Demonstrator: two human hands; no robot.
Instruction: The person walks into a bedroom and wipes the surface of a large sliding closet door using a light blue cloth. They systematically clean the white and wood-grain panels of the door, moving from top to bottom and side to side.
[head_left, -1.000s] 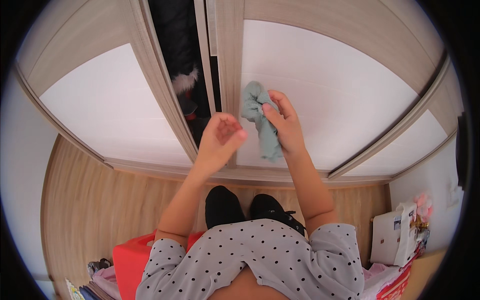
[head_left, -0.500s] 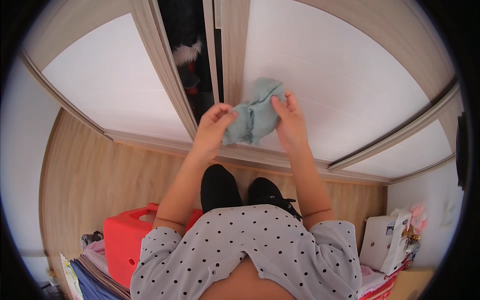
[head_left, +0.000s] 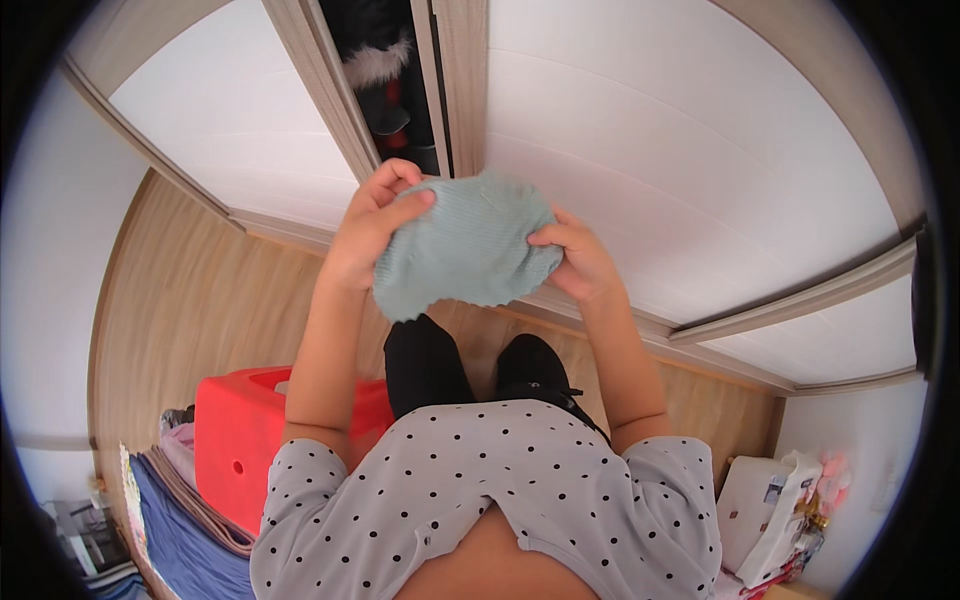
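Between the two hands, above the person's black-clad legs [head_left: 430, 370], a pale blue-green cloth [head_left: 465, 245] hangs in mid-air, spread fairly wide, with fine ribs across its face and a wavy lower edge. The left hand [head_left: 368, 230] grips its upper left part, thumb laid on the near face and fingers bent, some of them behind the fabric. The right hand [head_left: 585, 262] pinches its right edge, where the cloth bunches into small folds; the thumb lies on top, and the other fingers are partly hidden.

Beyond the cloth stands a wardrobe with a white left door [head_left: 235, 95] and a white right door [head_left: 680, 130]. Dark clothes and a strip of pale fur [head_left: 378, 62] show in the gap between them. To the left, on the wood floor [head_left: 190, 290], sits a boxy red plastic item [head_left: 235, 440] with a round hole in its side, partly behind the left forearm. Beside it lies blue fabric [head_left: 180, 530]. At the lower right are a white bag [head_left: 755, 500] and something pink [head_left: 833, 480].
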